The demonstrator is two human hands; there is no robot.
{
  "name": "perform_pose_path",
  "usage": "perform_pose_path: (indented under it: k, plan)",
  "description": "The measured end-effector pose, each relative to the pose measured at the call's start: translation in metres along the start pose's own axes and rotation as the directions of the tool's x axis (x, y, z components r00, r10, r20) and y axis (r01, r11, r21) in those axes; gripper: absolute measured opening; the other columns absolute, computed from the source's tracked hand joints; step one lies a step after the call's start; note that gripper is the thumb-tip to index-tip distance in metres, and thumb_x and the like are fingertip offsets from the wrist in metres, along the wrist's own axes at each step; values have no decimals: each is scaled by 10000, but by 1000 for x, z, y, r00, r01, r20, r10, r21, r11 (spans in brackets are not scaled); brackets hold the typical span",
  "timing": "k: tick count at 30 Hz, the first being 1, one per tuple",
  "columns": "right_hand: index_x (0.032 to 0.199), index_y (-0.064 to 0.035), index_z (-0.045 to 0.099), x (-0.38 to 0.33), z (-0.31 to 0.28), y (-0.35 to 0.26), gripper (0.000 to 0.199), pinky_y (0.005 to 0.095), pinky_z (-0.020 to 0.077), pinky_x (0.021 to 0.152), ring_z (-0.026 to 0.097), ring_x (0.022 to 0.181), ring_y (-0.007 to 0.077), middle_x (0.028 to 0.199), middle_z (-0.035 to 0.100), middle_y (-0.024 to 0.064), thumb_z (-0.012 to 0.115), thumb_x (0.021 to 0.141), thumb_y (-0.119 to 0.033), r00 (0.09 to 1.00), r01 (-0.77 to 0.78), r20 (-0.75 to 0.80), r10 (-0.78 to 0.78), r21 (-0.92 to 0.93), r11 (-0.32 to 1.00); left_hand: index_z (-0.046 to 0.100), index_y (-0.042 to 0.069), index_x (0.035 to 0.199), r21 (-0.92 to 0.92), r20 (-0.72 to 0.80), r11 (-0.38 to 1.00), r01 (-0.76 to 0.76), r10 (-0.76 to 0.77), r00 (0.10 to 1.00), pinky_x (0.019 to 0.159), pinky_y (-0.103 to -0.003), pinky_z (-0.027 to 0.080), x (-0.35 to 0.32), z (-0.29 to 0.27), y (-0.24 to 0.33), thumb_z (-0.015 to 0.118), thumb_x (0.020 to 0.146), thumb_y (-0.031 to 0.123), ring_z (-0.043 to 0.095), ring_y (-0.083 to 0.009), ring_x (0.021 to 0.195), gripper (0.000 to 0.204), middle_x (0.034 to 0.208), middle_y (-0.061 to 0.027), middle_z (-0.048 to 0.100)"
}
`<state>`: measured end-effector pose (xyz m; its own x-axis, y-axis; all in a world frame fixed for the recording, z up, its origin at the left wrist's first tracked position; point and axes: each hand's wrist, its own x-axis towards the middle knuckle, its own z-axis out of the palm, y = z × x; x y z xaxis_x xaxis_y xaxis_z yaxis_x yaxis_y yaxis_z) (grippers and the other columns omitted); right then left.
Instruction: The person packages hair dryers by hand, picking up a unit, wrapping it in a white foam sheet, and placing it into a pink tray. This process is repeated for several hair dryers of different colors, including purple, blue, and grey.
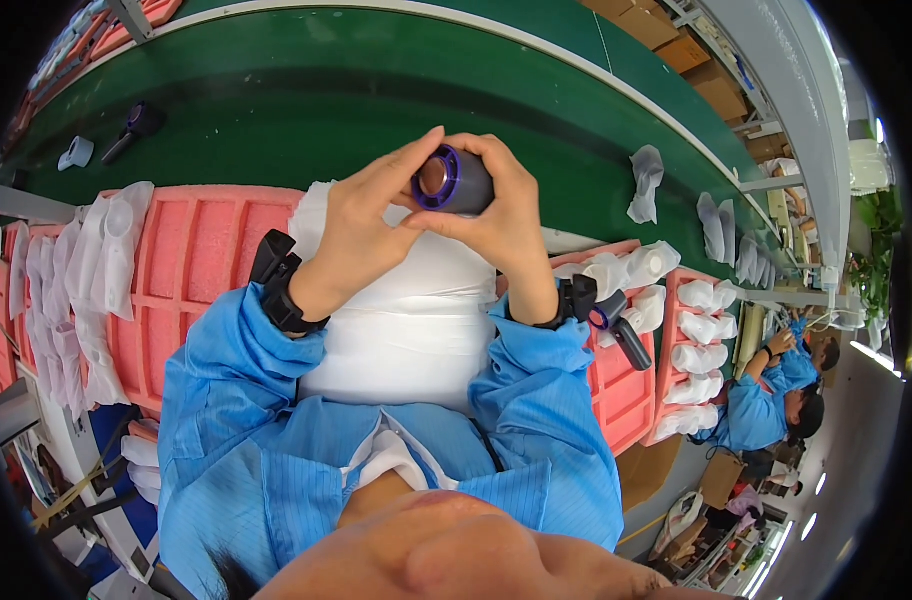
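Both hands are raised in front of me, gripping a dark grey hair dryer (473, 184) over the near edge of the green conveyor belt (306, 120). My left hand (361, 212) closes on its left side, near the purple-ringed open end. My right hand (514, 205) wraps round the grey body from the right, thumb underneath. No handle shows on the held piece. Below my hands lies a stack of white sheets or sleeves (396, 335). A similar dryer (621, 330) with a handle rests on the pink foam tray (616, 400) at my right.
Another dryer (141, 122) and a pale blue part (76, 153) lie on the belt's left. White-wrapped pieces (698, 358) fill a right-hand tray; white sleeves (111, 250) drape over the left pink tray (201, 250). A wrapped piece (646, 183) sits on the belt. A co-worker (766, 400) is at far right.
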<state>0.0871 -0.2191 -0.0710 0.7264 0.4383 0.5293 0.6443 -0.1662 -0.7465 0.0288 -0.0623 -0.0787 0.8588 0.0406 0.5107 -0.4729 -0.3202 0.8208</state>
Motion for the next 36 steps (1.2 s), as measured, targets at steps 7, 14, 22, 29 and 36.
perform_pose_path:
  k: [7, 14, 22, 29, 36]
  plan:
    - [1056, -34, 562, 6, -34, 7, 533, 306, 494, 837, 621, 919, 205, 1016, 601, 80, 756, 560, -1, 977, 6, -209, -34, -132, 991, 587, 34, 1157, -163, -261, 983, -87, 42, 964, 737, -287, 541, 4, -4, -6, 581, 741, -127, 654, -218, 830, 446, 1069, -141, 629]
    - [1058, -26, 541, 7, -31, 24, 550, 325, 499, 842, 628, 927, 213, 1036, 588, 119, 712, 540, 40, 962, 134, -261, -77, 208, 969, 585, 52, 950, 297, 351, 955, 7, -116, 929, 674, -351, 481, -16, 35, -39, 671, 814, 138, 596, -271, 770, 183, 891, -103, 572]
    - [1054, -17, 538, 6, -28, 21, 543, 330, 499, 842, 627, 936, 221, 1041, 582, 134, 703, 539, 35, 984, 81, -173, -44, 210, 974, 587, 92, 887, 583, 423, 785, -212, -71, 903, 712, -377, 463, -30, 56, -53, 723, 750, 286, 562, -276, 837, 274, 851, -71, 564]
    - [1056, -20, 529, 7, -38, 23, 559, 350, 482, 830, 599, 929, 236, 1031, 562, 136, 708, 527, -2, 986, 95, -164, -41, 335, 937, 628, 110, 852, 520, 385, 831, -197, -23, 923, 700, -357, 469, -30, 53, -61, 728, 753, 253, 573, -268, 773, 200, 805, -62, 566]
    - [1064, -20, 516, 5, -54, 18, 585, 364, 454, 796, 553, 899, 248, 1011, 539, 142, 728, 519, -41, 966, 254, -125, -224, 330, 909, 662, 55, 845, 102, 417, 955, 279, -295, 859, 634, -282, 461, -16, 28, -48, 723, 795, 153, 584, -178, 680, 126, 784, -48, 613]
